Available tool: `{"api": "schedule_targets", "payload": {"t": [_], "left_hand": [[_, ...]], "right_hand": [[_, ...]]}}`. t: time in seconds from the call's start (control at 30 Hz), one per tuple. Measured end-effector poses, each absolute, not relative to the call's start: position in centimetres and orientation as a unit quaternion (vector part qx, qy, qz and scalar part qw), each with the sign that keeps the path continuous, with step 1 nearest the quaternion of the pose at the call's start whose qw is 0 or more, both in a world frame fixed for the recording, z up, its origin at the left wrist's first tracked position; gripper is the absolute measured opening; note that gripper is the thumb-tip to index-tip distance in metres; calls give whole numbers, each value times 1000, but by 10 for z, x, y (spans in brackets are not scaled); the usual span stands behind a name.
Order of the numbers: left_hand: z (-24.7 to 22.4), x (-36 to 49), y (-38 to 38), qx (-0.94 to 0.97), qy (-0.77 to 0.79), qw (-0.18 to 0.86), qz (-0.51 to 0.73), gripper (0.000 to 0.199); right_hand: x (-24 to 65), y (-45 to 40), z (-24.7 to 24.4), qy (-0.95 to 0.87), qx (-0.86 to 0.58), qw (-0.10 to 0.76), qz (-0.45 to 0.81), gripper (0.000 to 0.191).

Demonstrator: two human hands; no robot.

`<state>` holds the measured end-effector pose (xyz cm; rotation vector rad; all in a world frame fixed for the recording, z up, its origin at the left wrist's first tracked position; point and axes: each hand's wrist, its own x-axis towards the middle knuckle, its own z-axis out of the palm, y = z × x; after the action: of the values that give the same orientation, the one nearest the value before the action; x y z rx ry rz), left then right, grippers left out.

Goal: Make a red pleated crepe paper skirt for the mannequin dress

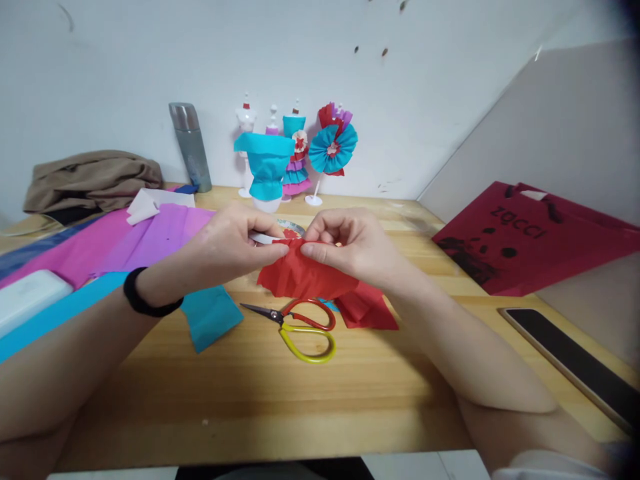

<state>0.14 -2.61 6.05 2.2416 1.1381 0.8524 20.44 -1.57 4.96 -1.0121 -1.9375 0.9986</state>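
Note:
Both of my hands pinch the top edge of a red crepe paper strip (313,275), which hangs in gathers above the table. My left hand (237,237) also has a narrow white strip (263,238) between its fingers, lying along the red edge. Close beside it, my right hand (345,243) is closed with thumb and fingertips on the same edge. Beneath them lie scissors (295,327) with one red and one yellow handle. A red paper piece (370,308) rests under the right hand, and a teal paper piece (213,317) lies below the left wrist.
Several small dress forms (295,127) in coloured paper stand at the wall, beside a grey flask (191,147). Purple paper (155,233), a white box (33,300) and brown cloth (95,177) are left. A red bag (530,240) and a phone (565,360) are right.

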Motion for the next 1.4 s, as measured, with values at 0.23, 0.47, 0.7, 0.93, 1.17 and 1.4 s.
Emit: {"api": "schedule_targets", "payload": {"t": [0.23,0.47,0.7,0.93,1.17,1.4], "left_hand": [[59,3,-27,813,418,248,321,21],[60,4,-28,814,425,214,333,22],[54,2,-26,820,409,225,331,22],[55,4,-28,819,406,215,345,21],[56,5,-28,820,404,204,350,19],[59,4,-25,794,435,265,333,19]], "right_hand": [[205,-16,51,-752,-394,343,401,18],[208,-15,53,-771,-378,312,407,21],[205,-16,50,-776,-368,327,395,22],[206,-14,48,-771,-367,326,405,24],[206,-15,50,-765,-377,325,409,25],[207,-14,52,-766,-388,327,395,28]]}}
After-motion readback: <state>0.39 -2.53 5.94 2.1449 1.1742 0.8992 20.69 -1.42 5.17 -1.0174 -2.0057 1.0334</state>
